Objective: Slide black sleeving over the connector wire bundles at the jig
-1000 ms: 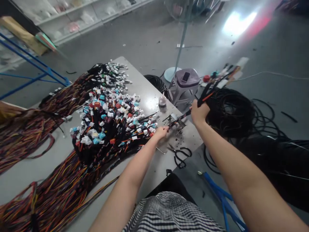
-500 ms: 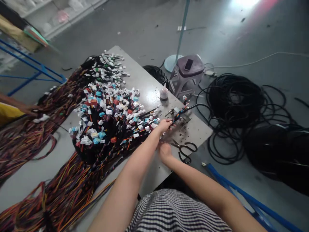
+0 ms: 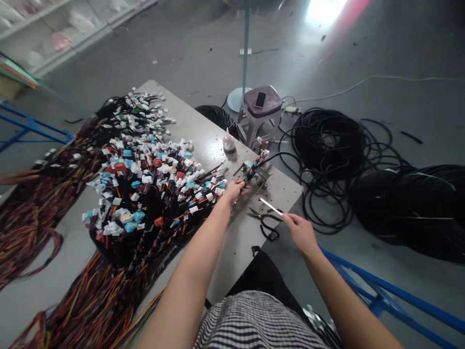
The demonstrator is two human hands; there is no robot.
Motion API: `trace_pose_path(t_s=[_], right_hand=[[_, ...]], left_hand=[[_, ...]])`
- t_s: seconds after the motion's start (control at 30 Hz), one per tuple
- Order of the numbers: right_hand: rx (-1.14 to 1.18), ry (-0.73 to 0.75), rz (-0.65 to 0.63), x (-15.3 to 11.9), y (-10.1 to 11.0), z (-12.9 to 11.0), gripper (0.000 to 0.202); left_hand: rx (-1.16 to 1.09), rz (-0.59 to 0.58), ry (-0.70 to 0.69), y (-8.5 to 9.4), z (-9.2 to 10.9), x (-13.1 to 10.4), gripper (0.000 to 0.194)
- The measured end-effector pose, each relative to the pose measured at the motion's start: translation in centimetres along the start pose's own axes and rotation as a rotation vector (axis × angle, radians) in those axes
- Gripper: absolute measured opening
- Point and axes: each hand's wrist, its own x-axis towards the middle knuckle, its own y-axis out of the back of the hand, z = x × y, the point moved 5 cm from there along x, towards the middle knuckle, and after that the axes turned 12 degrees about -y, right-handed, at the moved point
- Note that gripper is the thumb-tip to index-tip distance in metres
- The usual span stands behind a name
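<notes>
My left hand (image 3: pixel 235 189) is closed round a wire harness (image 3: pixel 254 167), a dark bundle with coloured wires and white connectors at its far end. Under the harness, a small metal fixture (image 3: pixel 262 178) sits on the table. To the right, my right hand (image 3: pixel 300 229) pinches a thin pale rod (image 3: pixel 271 206) with a dark tip pointing toward the harness; its exact kind is unclear. Scissors with black handles (image 3: pixel 268 224) lie on the table just left of my right hand. Many harness ends (image 3: pixel 152 179) with white, blue and red connectors are heaped left of my left hand.
A small bottle (image 3: pixel 228 143) stands near the grey table's (image 3: pixel 174 102) far edge. Beyond are a stool (image 3: pixel 262 104) with a phone on it and coils of black tubing (image 3: pixel 329 143) on the floor. Another person's hand (image 3: pixel 27 175) touches wires at far left.
My right hand has moved right and away from my left hand, and now shows the pale rod. My left hand keeps hold of the harness. The whole view has shifted.
</notes>
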Motion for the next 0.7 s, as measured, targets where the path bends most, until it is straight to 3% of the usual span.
trace_pose_path(t_s=[0.07,0.13,0.27,0.43,0.57,0.7], right_hand=[[0.133,-0.040,0.087,0.3,0.8,0.0,0.052],[0.232,-0.067,0.066,0.7,-0.3,0.1,0.053],[0.418,-0.116,-0.070,2.2,-3.8,-0.2,0.053],[0.648,-0.274,-0.295,3.8,-6.7,-2.5,0.061],[0.646,-0.271,-0.319,3.0,-7.5,-3.8,0.061],[0.600,-0.248,-0.376,3.4,-6.8,-2.7,0.062]], left_hand=[[-0.004,0.010,0.001,-0.1,0.0,0.0,0.016],[-0.019,0.017,-0.006,-0.1,-0.1,0.0,0.014],[-0.068,0.027,-0.028,0.1,-0.4,0.1,0.013],[-0.161,-0.033,-0.078,0.2,-1.0,-0.1,0.024],[-0.161,-0.020,-0.123,0.2,-1.4,-0.4,0.036],[-0.117,0.039,-0.113,0.4,-1.4,-0.2,0.037]])
